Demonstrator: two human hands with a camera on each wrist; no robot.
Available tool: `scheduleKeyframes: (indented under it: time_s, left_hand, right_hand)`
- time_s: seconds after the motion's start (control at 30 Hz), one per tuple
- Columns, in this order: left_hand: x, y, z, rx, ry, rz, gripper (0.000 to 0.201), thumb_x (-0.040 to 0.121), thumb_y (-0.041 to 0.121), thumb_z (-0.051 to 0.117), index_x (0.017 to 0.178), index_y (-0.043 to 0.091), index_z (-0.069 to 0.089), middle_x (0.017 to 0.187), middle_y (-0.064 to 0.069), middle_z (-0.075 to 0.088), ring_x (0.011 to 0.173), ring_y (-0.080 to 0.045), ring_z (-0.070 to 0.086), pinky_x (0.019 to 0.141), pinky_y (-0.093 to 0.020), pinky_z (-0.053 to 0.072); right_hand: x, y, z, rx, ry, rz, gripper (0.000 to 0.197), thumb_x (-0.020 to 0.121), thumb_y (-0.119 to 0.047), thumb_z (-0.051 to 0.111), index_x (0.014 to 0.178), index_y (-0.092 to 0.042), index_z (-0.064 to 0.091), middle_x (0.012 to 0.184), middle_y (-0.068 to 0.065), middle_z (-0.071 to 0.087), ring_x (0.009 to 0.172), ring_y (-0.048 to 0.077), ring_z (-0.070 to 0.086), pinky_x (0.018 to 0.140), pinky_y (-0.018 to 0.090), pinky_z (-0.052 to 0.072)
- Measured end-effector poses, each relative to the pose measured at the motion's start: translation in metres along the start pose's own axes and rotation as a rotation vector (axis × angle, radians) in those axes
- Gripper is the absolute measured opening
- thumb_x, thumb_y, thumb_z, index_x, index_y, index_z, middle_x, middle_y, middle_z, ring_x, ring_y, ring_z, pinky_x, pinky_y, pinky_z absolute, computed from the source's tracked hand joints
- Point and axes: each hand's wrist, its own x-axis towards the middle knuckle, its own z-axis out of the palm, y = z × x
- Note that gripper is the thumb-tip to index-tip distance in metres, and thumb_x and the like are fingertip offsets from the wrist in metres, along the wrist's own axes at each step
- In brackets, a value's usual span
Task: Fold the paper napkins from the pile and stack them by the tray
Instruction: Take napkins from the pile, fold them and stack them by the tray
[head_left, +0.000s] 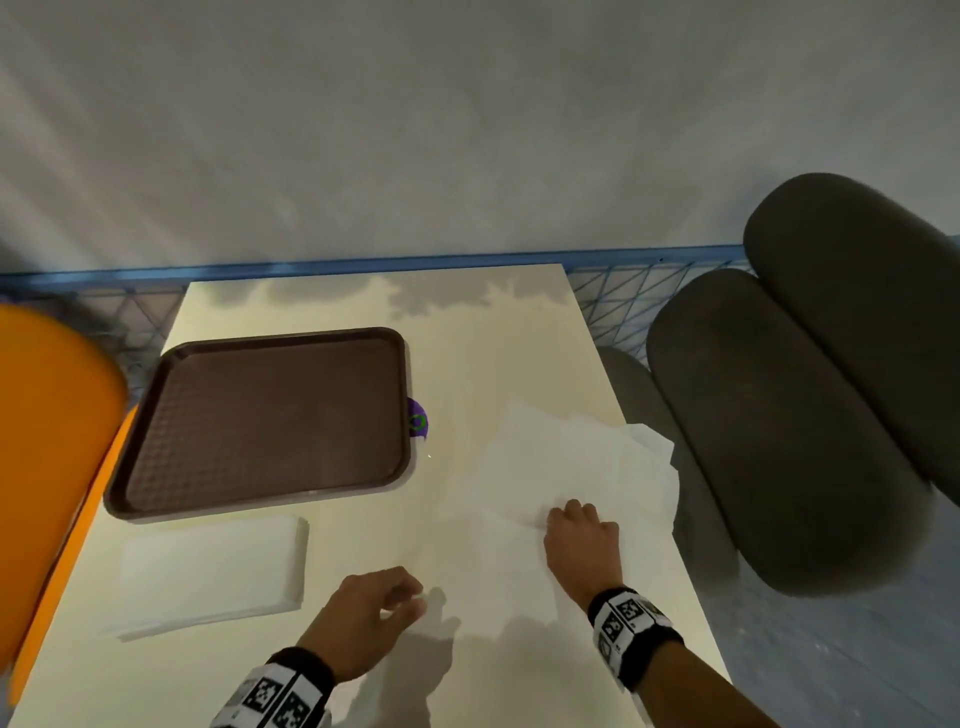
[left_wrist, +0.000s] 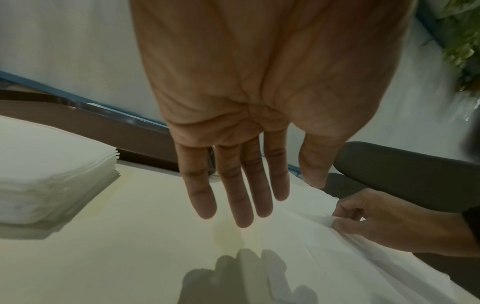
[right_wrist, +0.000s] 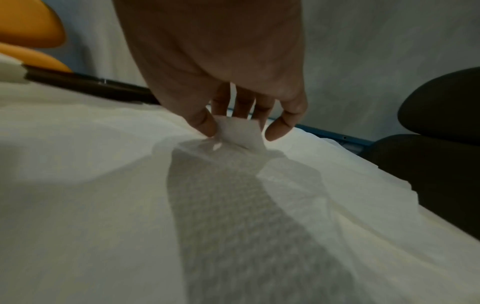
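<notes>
On the right side of the desk (head_left: 332, 540), the right hand (head_left: 582, 535) pinches a corner of the top napkin (right_wrist: 240, 131) between thumb and fingers, on the loose pile (head_left: 576, 457) that reaches the desk's right edge. The left hand (head_left: 363, 618) hovers just beside it, fingers spread and relaxed, holding nothing. To do this cleanly, I would lift only that single sheet, draw it to the bare desk, and let the left hand steady the sheets beneath. The folded stack (head_left: 213, 571) lies just in front of the brown tray (head_left: 260, 415).
</notes>
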Motion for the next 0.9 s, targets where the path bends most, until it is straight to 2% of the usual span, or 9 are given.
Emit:
scheduleKeyframes:
  time_s: [0.07, 0.13, 0.23, 0.3, 0.4, 0.5, 0.7, 0.8, 0.9]
  left_hand:
    - [0.0, 0.014, 0.001, -0.038, 0.024, -0.008, 0.007, 0.094, 0.039, 0.064, 0.096, 0.033, 0.067, 0.093, 0.016, 0.073, 0.092, 0.006, 0.065, 0.079, -0.009, 0.048]
    - [0.003, 0.023, -0.002, -0.098, 0.045, -0.043, 0.013, 0.091, 0.046, 0.065, 0.099, 0.036, 0.066, 0.093, 0.016, 0.073, 0.09, 0.006, 0.065, 0.082, -0.013, 0.051]
    - [0.006, 0.043, -0.007, -0.299, 0.071, -0.127, 0.059, 0.071, 0.079, 0.06, 0.112, 0.036, 0.062, 0.101, 0.013, 0.073, 0.092, 0.005, 0.067, 0.083, -0.018, 0.052]
    - [0.008, 0.059, -0.009, -0.551, 0.078, -0.22, 0.079, 0.06, 0.087, 0.062, 0.117, 0.032, 0.061, 0.109, 0.008, 0.072, 0.097, -0.003, 0.069, 0.085, -0.025, 0.055]
    - [0.01, 0.073, -0.01, -0.981, 0.056, -0.361, 0.067, 0.076, 0.068, 0.07, 0.121, 0.019, 0.064, 0.12, -0.006, 0.07, 0.107, -0.021, 0.07, 0.093, -0.043, 0.057]
    - [0.008, 0.076, -0.019, -1.22, 0.043, -0.364, 0.055, 0.087, 0.05, 0.068, 0.122, 0.008, 0.064, 0.121, -0.022, 0.067, 0.101, -0.029, 0.069, 0.085, -0.042, 0.058]
    - [0.002, 0.069, -0.037, -1.246, 0.106, -0.263, 0.035, 0.096, 0.024, 0.062, 0.119, -0.002, 0.065, 0.11, -0.012, 0.072, 0.088, -0.021, 0.067, 0.078, -0.036, 0.055]
    - [-0.003, 0.062, -0.051, -1.068, 0.132, -0.203, 0.023, 0.101, 0.014, 0.053, 0.111, 0.002, 0.07, 0.109, -0.016, 0.074, 0.087, -0.022, 0.069, 0.078, -0.036, 0.057]
    - [-0.01, 0.05, -0.068, -0.74, 0.117, -0.048, 0.025, 0.102, 0.02, 0.05, 0.1, 0.002, 0.067, 0.091, -0.014, 0.071, 0.079, -0.022, 0.063, 0.074, -0.038, 0.053]
  right_hand:
    - [0.003, 0.002, -0.007, 0.263, 0.021, 0.006, 0.008, 0.081, -0.017, 0.07, 0.089, -0.016, 0.069, 0.09, -0.001, 0.063, 0.084, 0.022, 0.061, 0.071, 0.036, 0.044]
    - [0.001, -0.006, -0.032, 0.656, -0.024, 0.006, 0.012, 0.094, -0.019, 0.06, 0.102, -0.017, 0.068, 0.1, -0.007, 0.064, 0.095, 0.015, 0.06, 0.082, 0.025, 0.043]
    - [-0.008, -0.022, -0.079, 1.204, -0.171, -0.005, 0.028, 0.097, -0.01, 0.056, 0.07, -0.019, 0.05, 0.07, -0.01, 0.048, 0.067, 0.011, 0.046, 0.064, 0.023, 0.036]
    - [-0.011, -0.035, -0.097, 1.54, -0.308, 0.067, 0.022, 0.092, -0.012, 0.056, 0.073, -0.008, 0.045, 0.076, 0.003, 0.044, 0.072, 0.019, 0.043, 0.071, 0.03, 0.033]
    - [-0.022, -0.055, -0.108, 1.896, -0.453, 0.185, 0.009, 0.093, -0.007, 0.052, 0.085, -0.003, 0.053, 0.088, 0.006, 0.057, 0.082, 0.021, 0.055, 0.079, 0.034, 0.04]
    - [-0.032, -0.071, -0.11, 2.046, -0.511, 0.233, 0.023, 0.095, -0.006, 0.044, 0.107, -0.003, 0.064, 0.103, 0.014, 0.067, 0.094, 0.025, 0.063, 0.082, 0.035, 0.05]
    - [-0.046, -0.093, -0.098, 1.973, -0.563, 0.183, 0.054, 0.079, -0.02, 0.061, 0.13, -0.004, 0.06, 0.131, 0.022, 0.063, 0.122, 0.045, 0.057, 0.106, 0.06, 0.044]
    - [-0.052, -0.097, -0.102, 1.578, -0.5, 0.07, 0.036, 0.084, -0.013, 0.06, 0.12, -0.013, 0.064, 0.118, 0.009, 0.071, 0.109, 0.026, 0.067, 0.087, 0.033, 0.055]
    - [-0.047, -0.085, -0.106, 1.012, -0.105, -0.021, 0.033, 0.089, -0.018, 0.071, 0.114, -0.033, 0.058, 0.12, -0.013, 0.06, 0.113, 0.01, 0.059, 0.089, 0.023, 0.048]
